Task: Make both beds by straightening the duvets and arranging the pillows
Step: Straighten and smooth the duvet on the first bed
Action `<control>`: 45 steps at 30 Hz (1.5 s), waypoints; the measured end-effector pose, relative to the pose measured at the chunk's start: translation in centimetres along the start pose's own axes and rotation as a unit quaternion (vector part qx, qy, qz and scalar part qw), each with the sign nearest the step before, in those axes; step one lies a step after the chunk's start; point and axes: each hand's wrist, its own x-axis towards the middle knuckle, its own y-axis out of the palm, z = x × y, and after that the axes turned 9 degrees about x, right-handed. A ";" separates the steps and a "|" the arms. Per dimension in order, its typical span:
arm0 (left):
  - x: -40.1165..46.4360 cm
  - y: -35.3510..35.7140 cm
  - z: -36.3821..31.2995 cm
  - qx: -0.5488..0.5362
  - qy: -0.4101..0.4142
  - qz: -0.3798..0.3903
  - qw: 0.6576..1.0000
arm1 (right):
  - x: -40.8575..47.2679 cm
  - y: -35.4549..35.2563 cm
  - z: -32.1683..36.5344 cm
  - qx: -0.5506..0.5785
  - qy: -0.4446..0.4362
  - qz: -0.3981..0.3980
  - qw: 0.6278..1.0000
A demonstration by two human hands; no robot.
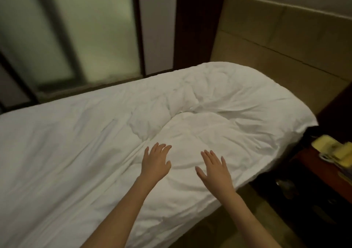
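Duvet-smoothing step: left hand (pixel 156 163) and right hand (pixel 214 168) flat, fingers spread, grasping nothing, over duvet (pixel 76 142) at bed's near edge by headboard (pixel 276 43); next, likely press out folded ridge ahead

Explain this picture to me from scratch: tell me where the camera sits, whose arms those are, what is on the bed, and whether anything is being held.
There is no machine here. The single picture comes from a wide-angle camera worn on a person's head, looking forward and down, so the two bare arms are the wearer's own. The left hand and right hand are spread flat with straight fingers over a white duvet on a bed; neither holds anything. The duvet is wrinkled and bunched up near the padded headboard. A yellowish telephone sits on the bedside table at right. Frosted glass panels stand behind the bed.
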 end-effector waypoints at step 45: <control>39.7 22.6 17.3 0.002 -0.217 -0.175 0.960 | 60.5 23.2 -1.1 0.163 -0.455 0.061 0.873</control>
